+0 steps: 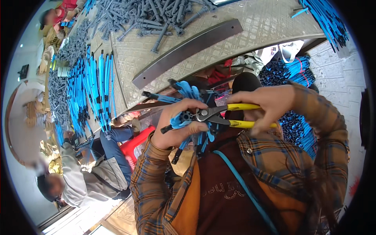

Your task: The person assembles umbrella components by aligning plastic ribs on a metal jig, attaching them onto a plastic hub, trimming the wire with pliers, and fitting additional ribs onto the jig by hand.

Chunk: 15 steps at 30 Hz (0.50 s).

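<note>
My left hand (174, 123) is closed around a bundle of blue ribs (190, 91) with black ends, which spread out from a dark round hub. Thumb and fingers press in close to that hub, in front of my chest. In my right hand (270, 102) is a pair of pliers (242, 124) with yellow handles. The handles stand somewhat apart between my thumb and fingers. The grey metal jaws point left and reach the hub beside my left fingertips; what exactly they bite on is too small to tell.
Across the patterned worktable (266, 27) lies a dark curved-looking metal bar (188, 53), with heaped grey plastic parts (152, 19) behind it. Blue rib bundles (100, 86) line the left table edge; more bundles (299, 70) are stacked low at right. A co-worker (98, 178) sits left by a red stool (137, 145).
</note>
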Motion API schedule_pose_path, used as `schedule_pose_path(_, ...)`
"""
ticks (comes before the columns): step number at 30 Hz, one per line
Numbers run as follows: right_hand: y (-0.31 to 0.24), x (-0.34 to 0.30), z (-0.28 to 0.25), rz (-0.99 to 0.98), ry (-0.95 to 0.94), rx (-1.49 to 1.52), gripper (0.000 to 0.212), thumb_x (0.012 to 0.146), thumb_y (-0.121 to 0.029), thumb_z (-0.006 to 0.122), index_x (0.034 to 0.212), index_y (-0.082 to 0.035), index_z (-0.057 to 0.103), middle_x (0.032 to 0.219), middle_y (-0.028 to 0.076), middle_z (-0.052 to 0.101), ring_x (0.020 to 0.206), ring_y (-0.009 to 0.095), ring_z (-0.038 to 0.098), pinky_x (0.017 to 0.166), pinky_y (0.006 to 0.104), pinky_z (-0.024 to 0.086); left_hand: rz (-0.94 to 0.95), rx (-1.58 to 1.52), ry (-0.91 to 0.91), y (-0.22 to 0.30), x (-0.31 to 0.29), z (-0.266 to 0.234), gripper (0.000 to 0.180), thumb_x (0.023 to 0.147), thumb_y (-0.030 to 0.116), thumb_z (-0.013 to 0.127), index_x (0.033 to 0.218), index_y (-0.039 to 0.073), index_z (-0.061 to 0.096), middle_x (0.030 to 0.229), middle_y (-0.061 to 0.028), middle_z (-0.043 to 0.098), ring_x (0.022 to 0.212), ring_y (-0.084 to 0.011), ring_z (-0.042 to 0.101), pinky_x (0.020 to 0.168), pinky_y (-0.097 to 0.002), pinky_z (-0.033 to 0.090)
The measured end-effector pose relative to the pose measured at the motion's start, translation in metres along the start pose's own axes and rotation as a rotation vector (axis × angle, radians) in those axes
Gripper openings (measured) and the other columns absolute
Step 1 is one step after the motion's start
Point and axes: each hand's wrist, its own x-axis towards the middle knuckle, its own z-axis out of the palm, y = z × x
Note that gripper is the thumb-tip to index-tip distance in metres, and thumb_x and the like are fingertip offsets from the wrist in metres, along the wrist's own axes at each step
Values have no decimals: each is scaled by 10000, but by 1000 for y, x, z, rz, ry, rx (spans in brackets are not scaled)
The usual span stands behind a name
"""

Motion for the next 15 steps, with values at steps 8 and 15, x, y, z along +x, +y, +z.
schedule_pose_path(8,43,11,-10,333,-453,813,584,784,-159,563,1304,-67,314,1001,165,576,903,255,603,723,359,493,-32,-72,23,-13,7,-3,444,630,157,767,1024,49,593,843,-59,618,760,-143,582,702,-262,459)
schedule_pose_path(15,16,1,-1,-148,118,-156,565,805,-153,554,1304,-52,310,858,152,611,748,240,630,633,321,502,-52,-66,61,-9,12,-1,455,623,161,772,1023,41,590,856,-56,619,757,-137,582,709,-255,459)
